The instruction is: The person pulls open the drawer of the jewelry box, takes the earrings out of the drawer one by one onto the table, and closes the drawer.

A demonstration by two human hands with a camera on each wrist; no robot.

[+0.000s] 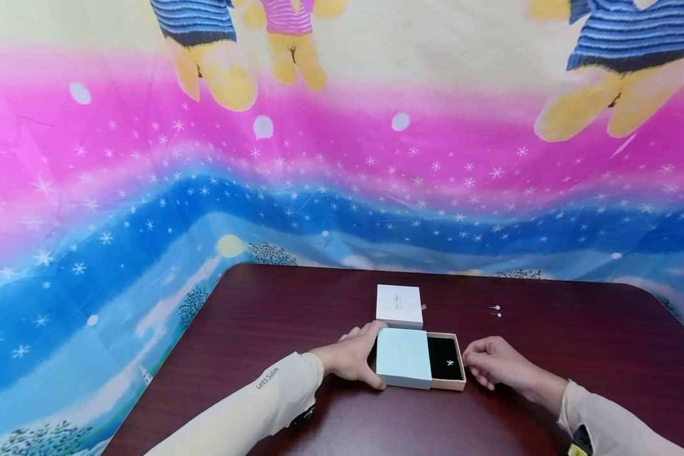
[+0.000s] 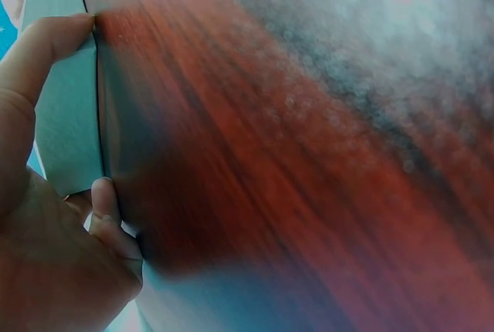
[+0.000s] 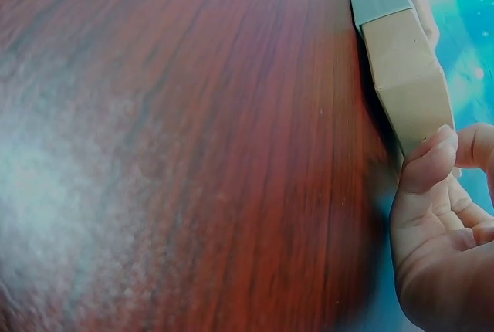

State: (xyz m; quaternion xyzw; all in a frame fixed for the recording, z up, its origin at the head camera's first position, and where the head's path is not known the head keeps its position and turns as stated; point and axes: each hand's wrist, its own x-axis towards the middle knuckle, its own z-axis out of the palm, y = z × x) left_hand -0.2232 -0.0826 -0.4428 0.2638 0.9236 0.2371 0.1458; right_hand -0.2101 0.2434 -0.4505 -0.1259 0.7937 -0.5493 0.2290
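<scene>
A slide-out box lies on a glossy, dark reddish-brown wood-grain bench (image 1: 313,291). Its pale mint-green rectangular cover (image 1: 403,354) sits to the left, and a shallow tan cardboard drawer (image 1: 449,384) extends from the cover's right end, partly exposed. Inside the drawer is a flat black pad (image 1: 439,354), and on it lies a small white star-shaped piece (image 1: 449,363).

The person's left hand (image 1: 353,356) grips the left end of the cover, its thumb at the near side and its fingers toward the far corner. The right hand (image 1: 498,362) pinches at the drawer's outer right end with thumb and curled finger; whether it holds the wall itself or a small tab there cannot be told.

Just behind the mint cover stands a white square box (image 1: 399,303) with fine dark lettering on top and a small pinkish-brown tab (image 1: 424,307) at its right side. To the right of that box, well apart from it, two small studs with pearly white ends (image 1: 497,308) lie close together on the bench.

Both arms wear cream sleeves (image 1: 245,399); the left one bears dark lettering. Behind the bench hangs a pink, blue and cream printed cloth (image 1: 342,158) with snowflakes and yellow-legged figures in striped tops.
</scene>
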